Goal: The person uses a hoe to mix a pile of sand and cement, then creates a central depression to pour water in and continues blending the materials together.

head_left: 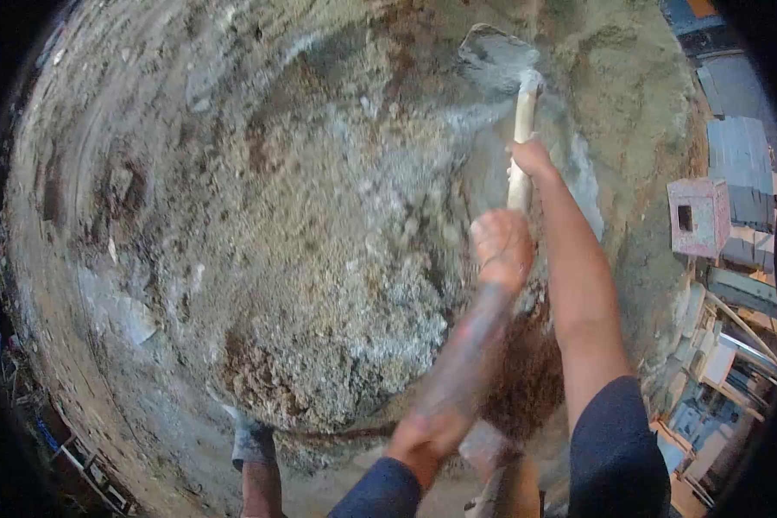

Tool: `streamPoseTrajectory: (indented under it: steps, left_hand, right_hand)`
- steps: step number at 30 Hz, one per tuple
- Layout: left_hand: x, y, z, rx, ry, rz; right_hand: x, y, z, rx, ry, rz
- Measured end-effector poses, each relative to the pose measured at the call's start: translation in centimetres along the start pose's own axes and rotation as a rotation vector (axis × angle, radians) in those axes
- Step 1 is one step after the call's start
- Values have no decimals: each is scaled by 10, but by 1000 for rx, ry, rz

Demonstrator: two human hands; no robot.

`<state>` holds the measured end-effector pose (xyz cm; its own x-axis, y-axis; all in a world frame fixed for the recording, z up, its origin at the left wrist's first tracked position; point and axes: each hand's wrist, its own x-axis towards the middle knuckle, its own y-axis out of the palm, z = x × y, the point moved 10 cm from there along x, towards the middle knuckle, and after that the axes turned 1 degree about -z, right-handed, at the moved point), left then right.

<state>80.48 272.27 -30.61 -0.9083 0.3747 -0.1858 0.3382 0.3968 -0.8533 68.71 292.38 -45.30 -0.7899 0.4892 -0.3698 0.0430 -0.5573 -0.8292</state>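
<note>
My right hand [533, 160] is closed around the wooden handle of a shovel [524, 116]. Nearer to me, my left hand [502, 244] grips the same handle farther back, its outline a little blurred. The shovel blade [492, 53], coated in grey-white powder, rests low at the far side of the ground. Both arms stretch forward. Below and to the left of my hands spreads a heap of loose sand mixed with pale grey powder [345, 293].
A boot [255, 442] stands at the heap's near edge, and a lower leg [511, 490] shows at the bottom. To the right are a pinkish block with a square hole [699, 217], grey stacked slabs [741, 155] and scattered wooden boards [725, 354].
</note>
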Motion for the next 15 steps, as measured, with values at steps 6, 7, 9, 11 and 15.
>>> streamPoseTrajectory:
  steps: [6,7,9,11,15]
  left_hand:
    - [-173,-58,76,-211,-112,286]
    - [-194,-81,85,-220,-105,263]
    - [-257,-126,97,-242,-111,320]
    - [-318,-169,108,-248,-162,451]
    - [-457,-234,146,-168,-216,516]
  right_hand:
    - [-211,64,28,200,196,268]
    - [-252,55,47,76,341,412]
    - [-322,50,69,82,311,445]
    - [-403,33,106,78,292,407]
    - [-559,13,160,248,394,325]
